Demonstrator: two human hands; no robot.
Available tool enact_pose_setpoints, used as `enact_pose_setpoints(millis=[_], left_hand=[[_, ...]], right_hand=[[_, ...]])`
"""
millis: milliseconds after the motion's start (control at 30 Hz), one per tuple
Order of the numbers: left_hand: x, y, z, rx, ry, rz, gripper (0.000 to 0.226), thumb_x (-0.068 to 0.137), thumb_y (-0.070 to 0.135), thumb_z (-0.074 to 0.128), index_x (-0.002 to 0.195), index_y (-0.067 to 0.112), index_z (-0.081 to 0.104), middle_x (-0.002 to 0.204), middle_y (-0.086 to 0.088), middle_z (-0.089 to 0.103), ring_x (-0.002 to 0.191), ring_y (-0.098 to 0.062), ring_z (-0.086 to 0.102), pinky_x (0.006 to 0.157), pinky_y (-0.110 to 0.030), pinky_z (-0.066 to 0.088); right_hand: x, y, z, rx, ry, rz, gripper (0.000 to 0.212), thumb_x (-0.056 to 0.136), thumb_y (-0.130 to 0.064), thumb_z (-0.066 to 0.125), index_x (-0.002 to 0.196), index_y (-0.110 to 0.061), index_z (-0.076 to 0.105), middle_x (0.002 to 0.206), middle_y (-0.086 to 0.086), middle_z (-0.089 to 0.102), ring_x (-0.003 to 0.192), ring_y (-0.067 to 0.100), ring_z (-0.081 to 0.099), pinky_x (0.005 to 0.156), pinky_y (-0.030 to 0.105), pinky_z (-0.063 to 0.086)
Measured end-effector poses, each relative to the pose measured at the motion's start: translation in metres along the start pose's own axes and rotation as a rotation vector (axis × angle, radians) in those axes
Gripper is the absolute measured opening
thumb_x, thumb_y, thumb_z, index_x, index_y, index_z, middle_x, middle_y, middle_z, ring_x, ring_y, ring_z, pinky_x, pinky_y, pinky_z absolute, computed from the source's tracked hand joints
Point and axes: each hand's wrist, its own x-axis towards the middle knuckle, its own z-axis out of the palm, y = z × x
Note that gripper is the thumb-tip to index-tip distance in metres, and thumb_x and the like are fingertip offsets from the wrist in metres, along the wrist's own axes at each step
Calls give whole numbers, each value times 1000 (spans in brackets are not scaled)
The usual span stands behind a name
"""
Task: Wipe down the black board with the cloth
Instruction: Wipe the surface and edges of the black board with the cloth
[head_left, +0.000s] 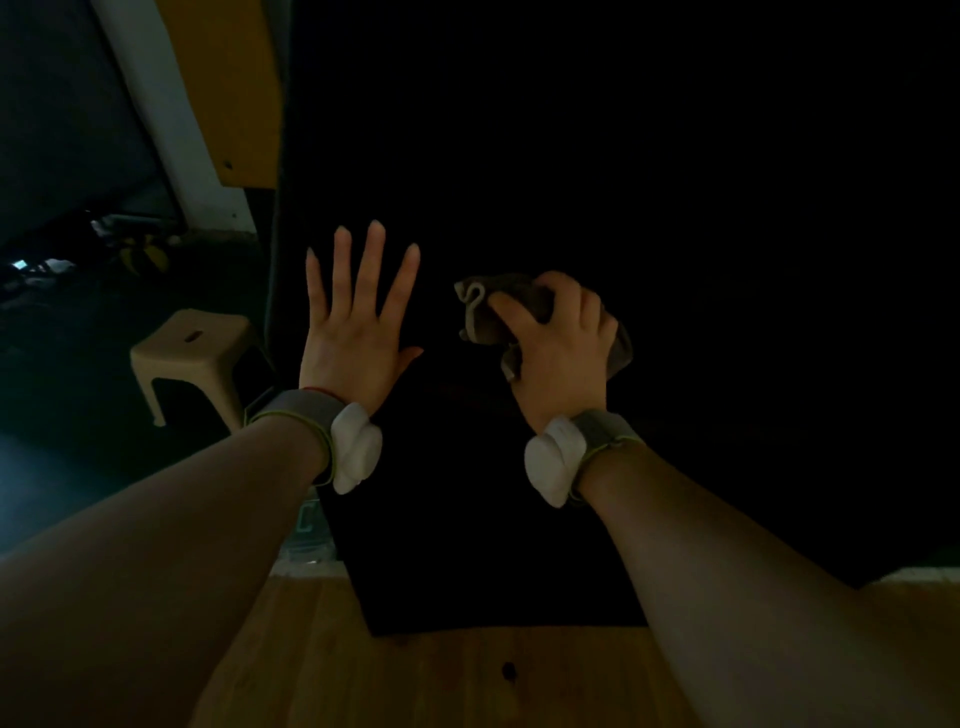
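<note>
Dim room; little light reaches past the foreground. Left of the board (623, 156), a pale stool (192, 353) stands on a dark floor. Above the stool, a white post and a yellow panel (228, 93) rise beside the board's left edge. Clutter further left is too dark to identify.

The board fills the centre and right of the view. A wood top (467, 686) runs below its lower edge.

The left hand (353, 332) lies against the board near its left edge, palm to the surface, fingers straight and spread, grasping nothing. Judgement: it is placed there to steady the board while the other hand wipes. Firm contact cannot be confirmed.

The cloth (483, 317) sits near the middle of the board. It is grey-brown and bunched, with folds protruding either side of the right hand (561, 348). That hand's fingers are curled over the cloth and grasp it, pressing it toward the board. Judgement: it is bunched to give a firm pad for wiping.

Both wrists carry grey bands with white units.

The board reads as uniform matt black. No streaks, dust or damp patches are discernible in this light, so wiping progress cannot be assessed.
</note>
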Motion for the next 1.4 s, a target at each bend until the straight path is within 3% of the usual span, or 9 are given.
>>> enact_pose_setpoints(millis=[167, 267, 433, 567, 733, 867, 1033, 1233, 1400], left_hand=[[-24, -2, 11, -40, 2, 57, 91, 80, 38, 69, 149, 11, 16, 154, -24, 9, 141, -44, 2, 114, -57, 2], [-44, -6, 21, -41, -44, 73, 80, 84, 44, 55, 149, 12, 20, 154, -23, 12, 141, -42, 3, 113, -59, 5], [-48, -2, 30, 15, -62, 52, 93, 78, 42, 67, 149, 13, 15, 155, -23, 9, 141, -44, 4, 113, -59, -2], [-48, -2, 31, 12, -49, 58, 91, 80, 43, 65, 149, 11, 14, 154, -25, 9, 140, -46, 5, 112, -60, 1], [-48, -1, 37, 0, -26, 38, 81, 85, 44, 51, 149, 11, 15, 153, -26, 11, 140, -47, 7, 112, -60, 2], [-48, -1, 42, 9, -2, 27, 75, 88, 47, 39, 149, 12, 12, 153, -26, 13, 140, -47, 6, 112, -59, 1], [-47, -1, 46, 4, 18, 35, 76, 88, 47, 37, 150, 12, 11, 153, -26, 11, 139, -45, 3, 112, -57, -2], [-45, 1, 45, -23, 17, 29, 74, 89, 45, 39, 149, 13, 10, 153, -27, 13, 138, -48, 5, 112, -58, -1], [-46, 2, 44, -34, 4, 33, 77, 89, 41, 48, 149, 12, 9, 153, -27, 11, 139, -48, 4, 112, -59, -3]], right_hand=[[-7, 3, 13, 7, -6, -7, 50, 93, -30, 57, 140, -35, 42, 147, 16, 32, 132, 42, 25, 106, 57, 18], [-13, 4, 21, 54, -8, -5, 47, 94, -33, 57, 139, -32, 45, 146, 19, 34, 131, 44, 27, 106, 59, 18], [-42, 14, 50, 48, -139, -17, 49, 95, -42, 53, 142, -36, 39, 148, 15, 30, 132, 39, 24, 107, 55, 19], [-61, 23, 62, 58, -243, -27, 52, 95, -44, 53, 143, -37, 36, 149, 13, 27, 133, 36, 24, 107, 52, 22], [-42, 8, 28, 172, 81, -65, 55, 68, -10, 79, 120, -17, 65, 119, 30, 55, 101, 53, 53, 84, 61, 45], [-18, -6, 13, 183, 286, -88, 56, 65, -10, 76, 120, -13, 66, 117, 33, 56, 103, 57, 54, 83, 62, 43], [-25, -11, 33, 193, 107, -4, 50, 81, -12, 68, 129, -19, 58, 134, 29, 47, 120, 54, 41, 97, 62, 28], [-30, -13, 50, 208, 132, 2, 46, 70, -17, 79, 115, -21, 69, 116, 28, 59, 106, 47, 51, 82, 65, 40], [-48, -10, 65, 101, 11, -47, 48, 73, -25, 82, 118, -26, 67, 119, 25, 58, 102, 51, 54, 84, 62, 40]])
